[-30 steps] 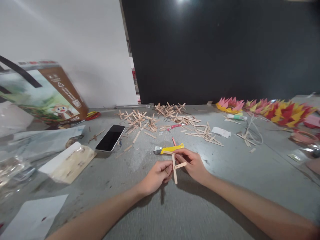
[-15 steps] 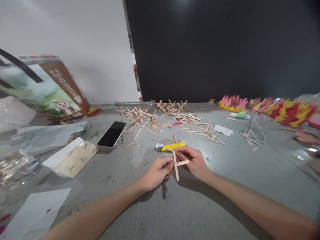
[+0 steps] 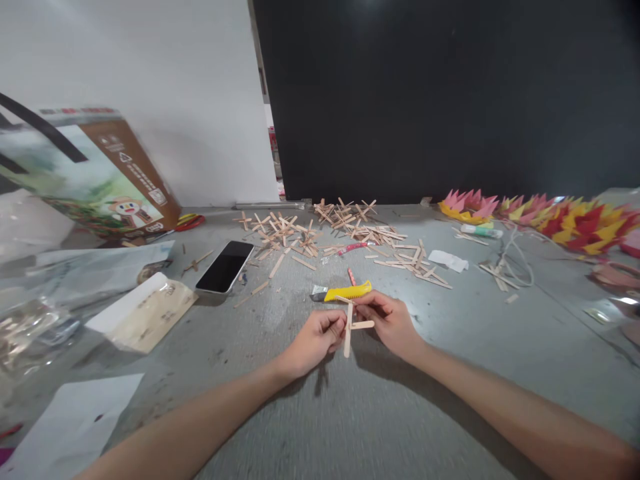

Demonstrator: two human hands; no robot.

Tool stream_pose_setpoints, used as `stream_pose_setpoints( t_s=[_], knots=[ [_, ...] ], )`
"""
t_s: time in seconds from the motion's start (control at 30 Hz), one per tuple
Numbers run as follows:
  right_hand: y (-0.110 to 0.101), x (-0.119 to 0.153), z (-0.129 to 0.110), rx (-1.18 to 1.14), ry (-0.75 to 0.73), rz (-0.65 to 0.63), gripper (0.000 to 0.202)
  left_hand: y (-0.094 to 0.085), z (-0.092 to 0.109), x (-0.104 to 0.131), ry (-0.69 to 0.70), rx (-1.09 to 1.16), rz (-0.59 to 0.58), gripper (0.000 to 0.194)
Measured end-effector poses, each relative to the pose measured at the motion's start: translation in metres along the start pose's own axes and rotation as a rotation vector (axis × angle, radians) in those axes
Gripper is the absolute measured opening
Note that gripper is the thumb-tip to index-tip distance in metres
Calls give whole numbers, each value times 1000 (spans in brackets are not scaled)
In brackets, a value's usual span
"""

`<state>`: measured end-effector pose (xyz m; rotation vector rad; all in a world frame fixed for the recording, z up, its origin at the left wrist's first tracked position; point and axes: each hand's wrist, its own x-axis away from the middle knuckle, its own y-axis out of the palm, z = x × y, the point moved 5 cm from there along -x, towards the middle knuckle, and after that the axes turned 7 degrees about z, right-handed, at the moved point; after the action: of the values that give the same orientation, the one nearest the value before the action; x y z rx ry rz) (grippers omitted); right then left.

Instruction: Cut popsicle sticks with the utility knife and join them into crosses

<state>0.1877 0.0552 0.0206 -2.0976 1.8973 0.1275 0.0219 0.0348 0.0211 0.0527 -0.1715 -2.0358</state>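
Note:
Between my hands is a small piece made of joined wooden craft sticks point(image 3: 348, 340), one long stick with shorter ones crossing it. My left hand point(image 3: 318, 339) pinches it from the left, fingertips closed near the crossing. From the right, my right hand point(image 3: 389, 321) grips its upper end between thumb and fingers. My fingertips hide part of the joints. Just beyond the hands a yellow utility knife point(image 3: 347, 292) lies on the grey table point(image 3: 280, 427), with a red patterned stick point(image 3: 351, 275) behind it.
Heaps of craft sticks point(image 3: 285, 233) spread along the back. A phone point(image 3: 225, 267), a cream packet point(image 3: 150, 313), and a printed bag point(image 3: 120, 180) are on the left. To the right lie a scrap of white paper point(image 3: 449, 260), a glue stick point(image 3: 481, 231), a cable point(image 3: 520, 260) and folded-paper flowers point(image 3: 585, 223).
The craft-stick piece has turned slightly, its lower end swinging left toward me. Both hands keep their hold and have barely moved.

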Motion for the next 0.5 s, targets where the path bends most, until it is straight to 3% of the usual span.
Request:
stream_pose_setpoints(
  t_s=[0.3,0.5],
  knots=[
    [4,5,-1,68,-86,-55,18,2,3,2,39,-20,-28,60],
    [0,5,-9,92,-163,-18,14,1,3,2,48,-30,1,59]
  ],
)
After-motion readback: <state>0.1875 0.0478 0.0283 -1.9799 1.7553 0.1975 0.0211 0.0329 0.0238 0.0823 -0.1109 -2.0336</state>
